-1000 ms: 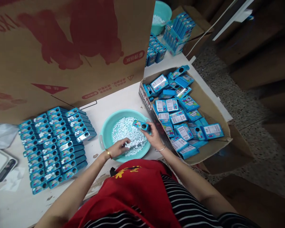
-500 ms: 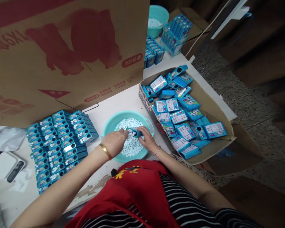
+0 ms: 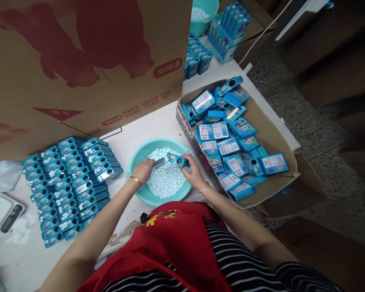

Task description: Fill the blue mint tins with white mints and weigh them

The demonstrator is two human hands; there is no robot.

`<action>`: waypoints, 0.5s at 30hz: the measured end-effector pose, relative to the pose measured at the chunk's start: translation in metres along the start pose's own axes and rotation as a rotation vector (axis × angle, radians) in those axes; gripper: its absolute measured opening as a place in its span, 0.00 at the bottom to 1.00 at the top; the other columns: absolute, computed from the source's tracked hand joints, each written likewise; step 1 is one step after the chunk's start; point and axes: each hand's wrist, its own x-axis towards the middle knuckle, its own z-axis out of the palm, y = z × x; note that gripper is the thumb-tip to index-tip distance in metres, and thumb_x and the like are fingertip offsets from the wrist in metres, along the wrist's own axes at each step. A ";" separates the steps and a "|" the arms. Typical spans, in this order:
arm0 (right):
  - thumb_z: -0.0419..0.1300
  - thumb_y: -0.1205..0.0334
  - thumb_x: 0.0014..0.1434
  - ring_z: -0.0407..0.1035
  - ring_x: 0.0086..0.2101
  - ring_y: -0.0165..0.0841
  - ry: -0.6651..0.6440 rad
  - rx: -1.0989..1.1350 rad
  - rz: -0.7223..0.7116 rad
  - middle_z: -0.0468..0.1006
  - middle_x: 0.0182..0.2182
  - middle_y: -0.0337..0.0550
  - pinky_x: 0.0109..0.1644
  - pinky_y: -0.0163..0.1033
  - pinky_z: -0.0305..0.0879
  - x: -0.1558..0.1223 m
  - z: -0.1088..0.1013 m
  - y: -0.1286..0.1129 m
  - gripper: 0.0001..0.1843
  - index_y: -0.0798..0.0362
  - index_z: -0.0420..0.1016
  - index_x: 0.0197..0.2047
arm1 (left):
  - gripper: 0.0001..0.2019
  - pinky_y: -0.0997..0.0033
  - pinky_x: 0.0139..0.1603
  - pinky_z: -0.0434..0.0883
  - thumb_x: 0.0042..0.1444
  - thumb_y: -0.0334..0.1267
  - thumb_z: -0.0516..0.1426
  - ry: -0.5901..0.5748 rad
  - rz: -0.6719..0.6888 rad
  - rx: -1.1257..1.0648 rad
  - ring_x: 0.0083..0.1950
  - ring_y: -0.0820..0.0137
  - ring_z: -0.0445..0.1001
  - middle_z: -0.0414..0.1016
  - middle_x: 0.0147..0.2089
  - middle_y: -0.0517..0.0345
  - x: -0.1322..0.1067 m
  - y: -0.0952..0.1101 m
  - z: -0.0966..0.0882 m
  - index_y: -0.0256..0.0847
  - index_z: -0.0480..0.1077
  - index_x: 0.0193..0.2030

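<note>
Over a turquoise basin (image 3: 134,190) full of small white candies (image 3: 167,182), my right hand (image 3: 194,172) grips a small blue candy box (image 3: 174,158), tilted with its round dark hole showing. My left hand (image 3: 143,170) is closed on a small greyish scoop (image 3: 159,161), whose exact shape is partly hidden by the fingers. The scoop's end is a little left of the box, above the candies. At the left stand rows of blue candy boxes (image 3: 67,182), many with white candies on their tops around the holes.
An open cardboard carton (image 3: 276,142) of jumbled blue boxes stands right of the basin. A large printed carton (image 3: 109,44) walls off the back. Behind are another basin (image 3: 214,8) and more boxes (image 3: 197,61). A white scale (image 3: 0,211) lies far left.
My left hand has drawn back left and away from the box, leaving a gap between scoop and box. My right hand has moved slightly right and up with the box. The view has shifted slightly.
</note>
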 end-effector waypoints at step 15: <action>0.61 0.59 0.59 0.69 0.46 0.38 0.032 0.040 0.077 0.72 0.44 0.46 0.52 0.44 0.66 0.005 -0.002 0.003 0.18 0.51 0.64 0.51 | 0.13 0.72 0.45 0.69 0.56 0.34 0.55 -0.176 0.422 -0.533 0.41 0.72 0.71 0.72 0.43 0.57 -0.008 0.014 0.074 0.39 0.64 0.48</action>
